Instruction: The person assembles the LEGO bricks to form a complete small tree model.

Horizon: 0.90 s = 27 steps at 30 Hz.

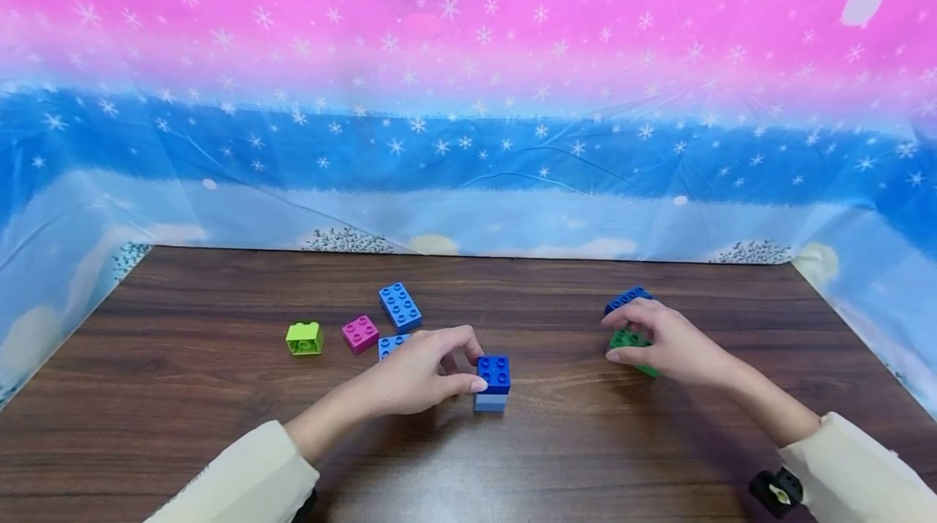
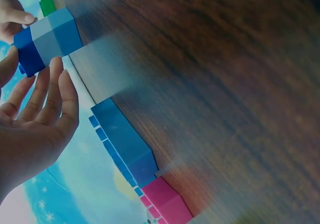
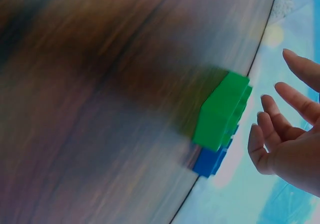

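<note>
My left hand (image 1: 417, 372) pinches the dark blue brick (image 1: 494, 375) at the top of a small stack between thumb and index finger. Below it in the stack come a pale grey-blue brick (image 2: 45, 38) and a medium blue brick (image 2: 67, 30). The stack stands upright on the table, its studs facing up. Over to the right, my right hand (image 1: 669, 342) hovers with loosely bent fingers above a long green brick (image 3: 217, 114). The right wrist view shows a gap between those fingers and the green brick. A dark blue brick (image 1: 628, 297) lies just behind the green one.
Left of the left hand lie a studded blue brick (image 1: 400, 307), a pink brick (image 1: 360, 334) and a lime green brick (image 1: 304, 338) turned on its side. Another blue brick (image 1: 391, 346) is partly hidden by the left hand. A printed cloth (image 1: 468, 165) borders the wooden table (image 1: 220, 442).
</note>
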Each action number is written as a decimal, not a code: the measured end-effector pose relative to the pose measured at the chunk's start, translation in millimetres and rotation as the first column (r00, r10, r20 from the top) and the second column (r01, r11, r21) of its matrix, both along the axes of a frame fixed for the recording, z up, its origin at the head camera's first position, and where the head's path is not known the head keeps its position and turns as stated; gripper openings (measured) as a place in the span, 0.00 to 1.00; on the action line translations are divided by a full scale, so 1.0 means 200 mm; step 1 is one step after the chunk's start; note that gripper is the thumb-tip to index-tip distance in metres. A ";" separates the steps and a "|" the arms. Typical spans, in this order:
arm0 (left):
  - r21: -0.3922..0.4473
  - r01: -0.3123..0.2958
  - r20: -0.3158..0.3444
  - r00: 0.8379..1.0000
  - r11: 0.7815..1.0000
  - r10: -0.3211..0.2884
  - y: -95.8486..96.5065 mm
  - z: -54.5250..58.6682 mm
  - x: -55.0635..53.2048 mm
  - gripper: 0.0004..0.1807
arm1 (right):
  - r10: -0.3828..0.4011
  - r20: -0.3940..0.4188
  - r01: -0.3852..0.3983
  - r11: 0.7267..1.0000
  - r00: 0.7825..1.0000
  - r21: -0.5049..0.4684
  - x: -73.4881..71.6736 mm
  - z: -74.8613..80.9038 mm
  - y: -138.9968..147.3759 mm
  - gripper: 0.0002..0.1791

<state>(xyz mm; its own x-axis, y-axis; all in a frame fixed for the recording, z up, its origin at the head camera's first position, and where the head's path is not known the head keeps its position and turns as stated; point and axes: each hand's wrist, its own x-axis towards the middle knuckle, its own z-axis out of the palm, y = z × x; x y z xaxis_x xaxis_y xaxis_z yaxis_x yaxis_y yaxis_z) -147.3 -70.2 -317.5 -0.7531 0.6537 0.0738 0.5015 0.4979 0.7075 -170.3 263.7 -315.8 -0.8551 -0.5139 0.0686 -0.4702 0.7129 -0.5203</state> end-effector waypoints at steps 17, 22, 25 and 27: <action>0.006 -0.001 0.013 1.000 1.000 0.001 0.00 -0.01 0.00 0.08 | -0.095 0.043 0.094 0.995 0.995 0.032 -0.03 -0.06 0.10 0.24; 0.008 -0.004 0.020 1.000 1.000 0.004 0.00 -0.01 0.00 0.08 | -0.117 0.072 0.115 0.993 0.990 0.037 -0.02 -0.08 0.11 0.25; 0.014 -0.004 0.027 1.000 1.000 0.003 0.00 -0.01 -0.01 0.08 | -0.130 0.087 0.127 0.991 0.988 0.042 -0.03 -0.09 0.11 0.25; 0.016 -0.004 0.029 1.000 1.000 0.003 0.00 -0.01 -0.01 0.08 | -0.130 0.096 0.126 0.991 0.987 0.043 -0.03 -0.10 0.12 0.24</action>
